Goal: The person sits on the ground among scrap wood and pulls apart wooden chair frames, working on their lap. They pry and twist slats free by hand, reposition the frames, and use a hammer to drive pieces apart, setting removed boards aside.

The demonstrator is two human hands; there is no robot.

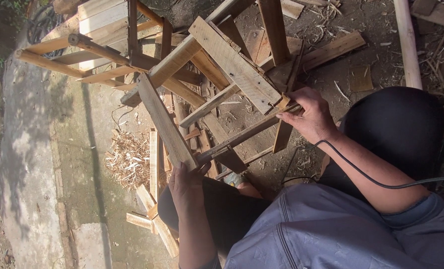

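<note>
We're outdoors in a rough woodworking yard — bare packed dirt floor (331, 74) littered with splinters and offcuts of pale wood. A heap of curled light-brown wood shavings (129, 159) sits beside a grey concrete strip (27, 164) in full sun. Unfinished frames of raw pale timber slats (182, 65) lie stacked at angles, short sawn plank ends (149, 209) lie scattered nearby — and a black power cable (366, 174) trails across.

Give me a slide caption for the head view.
Both hands, left hand and right hand, grip a wooden frame over scattered offcuts.
</note>
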